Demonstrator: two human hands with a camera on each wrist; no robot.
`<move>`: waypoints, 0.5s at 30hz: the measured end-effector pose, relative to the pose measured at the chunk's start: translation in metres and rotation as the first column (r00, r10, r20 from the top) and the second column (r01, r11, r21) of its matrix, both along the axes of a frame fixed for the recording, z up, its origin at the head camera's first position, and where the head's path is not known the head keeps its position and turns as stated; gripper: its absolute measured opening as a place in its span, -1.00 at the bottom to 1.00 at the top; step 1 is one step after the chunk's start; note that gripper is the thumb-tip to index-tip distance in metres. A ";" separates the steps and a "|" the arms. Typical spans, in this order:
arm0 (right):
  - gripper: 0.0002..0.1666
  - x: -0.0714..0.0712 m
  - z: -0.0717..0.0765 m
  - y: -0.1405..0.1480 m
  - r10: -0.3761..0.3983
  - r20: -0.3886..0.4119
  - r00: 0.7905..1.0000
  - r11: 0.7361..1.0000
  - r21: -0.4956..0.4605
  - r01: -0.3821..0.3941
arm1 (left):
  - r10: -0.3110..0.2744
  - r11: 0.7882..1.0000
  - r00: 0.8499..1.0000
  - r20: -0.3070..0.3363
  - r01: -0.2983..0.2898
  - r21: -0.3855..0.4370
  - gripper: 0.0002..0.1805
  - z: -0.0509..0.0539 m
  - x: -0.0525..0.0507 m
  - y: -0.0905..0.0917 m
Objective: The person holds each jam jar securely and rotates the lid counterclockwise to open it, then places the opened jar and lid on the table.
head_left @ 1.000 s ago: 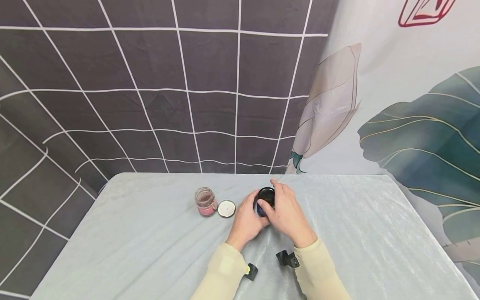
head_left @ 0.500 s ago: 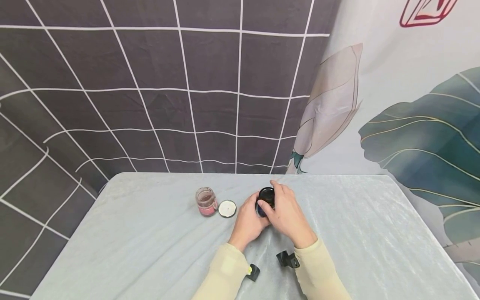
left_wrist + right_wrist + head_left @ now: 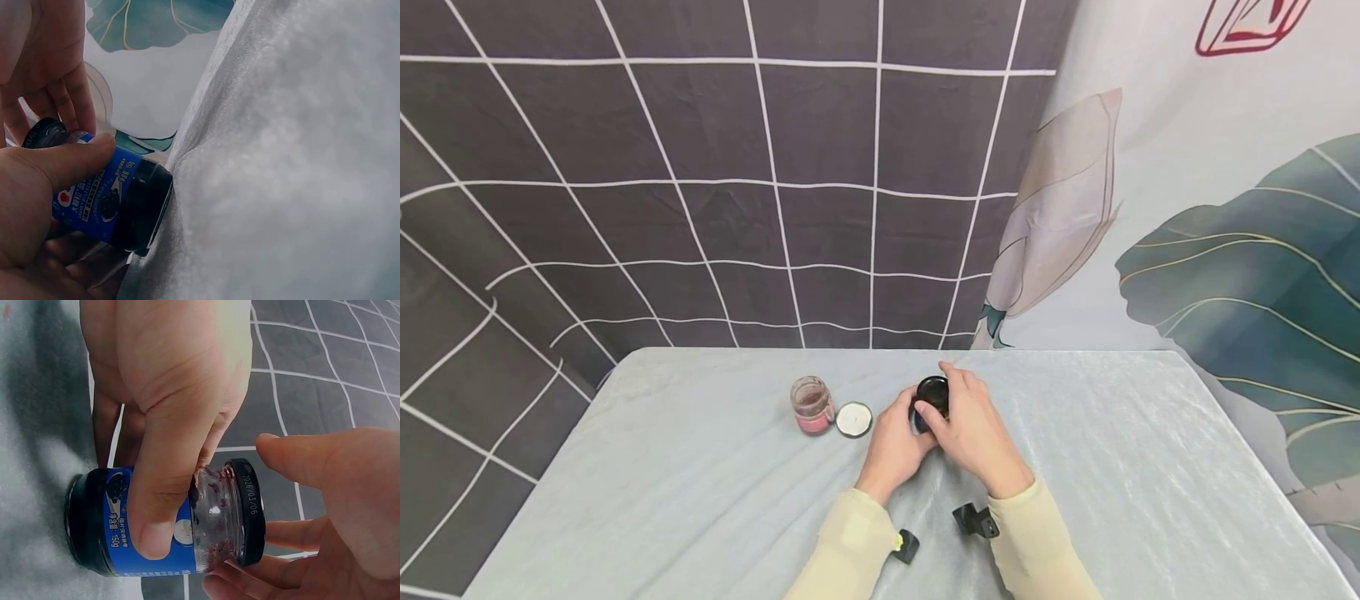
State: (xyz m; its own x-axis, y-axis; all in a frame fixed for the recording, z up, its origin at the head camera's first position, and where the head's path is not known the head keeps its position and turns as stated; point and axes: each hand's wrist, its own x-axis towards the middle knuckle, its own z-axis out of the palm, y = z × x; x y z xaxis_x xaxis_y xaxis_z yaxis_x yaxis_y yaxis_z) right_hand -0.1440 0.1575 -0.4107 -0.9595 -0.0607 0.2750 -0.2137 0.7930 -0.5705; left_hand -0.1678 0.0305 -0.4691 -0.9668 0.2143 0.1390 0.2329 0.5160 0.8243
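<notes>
two hands (image 3: 897, 446) (image 3: 981, 433), two jars (image 3: 812, 417) (image 3: 112, 519), two lids (image 3: 853, 419) (image 3: 251, 515), two wrist cameras (image 3: 906, 546) (image 3: 976, 521), one table (image 3: 700, 475)

Indoors we are, a fabric-draped corner, what kind of room impossible to call, dark cloth with white grid lines (image 3: 827, 125) hanging behind and round to the left, pale leaf-printed drape (image 3: 1225, 267) at right, plush-covered table (image 3: 1120, 467) below.

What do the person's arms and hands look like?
Left hand and right hand bare, no gloves. Long, pale-yellow sleeves. Small, blocky black fitting by each wrist; a yellow-green spot shows beside the left one. No cables visible.
</notes>
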 end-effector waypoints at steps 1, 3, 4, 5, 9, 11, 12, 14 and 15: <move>-0.24 0.000 0.000 0.000 -0.001 -0.001 1.000 1.000 0.000 0.001 | 0.002 1.000 1.000 0.002 -0.002 -0.001 -0.29 0.000 0.000 0.000; -0.25 0.000 0.000 0.000 0.001 -0.003 1.000 1.000 -0.001 -0.001 | 0.005 1.000 1.000 0.006 -0.005 -0.003 -0.31 0.001 0.000 0.000; -0.25 0.000 0.000 0.000 0.000 -0.004 1.000 1.000 0.000 0.000 | 0.006 1.000 1.000 0.007 -0.006 -0.003 -0.32 0.001 0.000 0.000; -0.25 0.000 0.000 0.000 0.001 -0.004 1.000 1.000 0.001 -0.001 | 0.007 1.000 1.000 0.006 -0.007 -0.002 -0.32 0.001 0.000 0.000; -0.25 0.000 0.000 0.000 0.003 -0.008 1.000 1.000 0.002 -0.003 | 0.007 1.000 1.000 0.002 -0.007 0.002 -0.34 0.001 0.000 0.000; -0.25 0.000 0.000 0.000 0.003 -0.015 1.000 1.000 0.002 -0.003 | 0.005 1.000 1.000 0.000 -0.005 0.005 -0.35 0.001 0.000 0.000; -0.26 0.000 0.000 -0.001 0.004 -0.020 1.000 1.000 0.001 -0.004 | 0.003 1.000 1.000 0.000 -0.003 0.003 -0.35 0.000 -0.001 -0.001; -0.27 0.000 0.000 -0.001 0.005 -0.032 0.999 1.000 0.001 -0.005 | 0.000 1.000 1.000 0.002 0.000 0.001 -0.35 0.000 -0.002 -0.001; -0.27 0.000 -0.001 -0.001 0.006 -0.037 0.999 1.000 0.001 -0.006 | -0.003 1.000 1.000 0.002 0.003 0.000 -0.35 0.000 -0.002 -0.001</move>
State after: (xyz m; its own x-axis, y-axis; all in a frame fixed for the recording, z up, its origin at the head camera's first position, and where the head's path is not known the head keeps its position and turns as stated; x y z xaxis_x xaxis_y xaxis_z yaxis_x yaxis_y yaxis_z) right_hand -0.1445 0.1560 -0.4114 -0.9483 -0.0662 0.3104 -0.2392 0.7920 -0.5617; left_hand -0.1696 0.0294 -0.4695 -0.9666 0.2168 0.1368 0.2324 0.5153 0.8249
